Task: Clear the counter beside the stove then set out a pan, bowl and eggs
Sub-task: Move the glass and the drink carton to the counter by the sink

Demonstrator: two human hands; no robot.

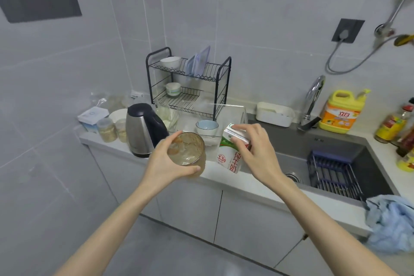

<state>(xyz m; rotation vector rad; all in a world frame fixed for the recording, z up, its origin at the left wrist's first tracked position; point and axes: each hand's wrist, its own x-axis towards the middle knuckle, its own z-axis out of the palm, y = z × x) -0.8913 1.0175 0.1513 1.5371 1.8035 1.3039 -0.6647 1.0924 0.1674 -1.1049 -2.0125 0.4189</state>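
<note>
A grey-tiled kitchen: the white tabletop (226, 175) runs left of the sink (331, 157), carrying a kettle (145, 130) with a dish rack (190, 83) behind it. The left hand (167, 163) reaches forward in front of the kettle, its grip wrapped around a glass (187, 152). Right of the kettle, the right hand (255, 150) pinches the top of a milk carton (231, 150) standing tilted on the tabletop.
</note>
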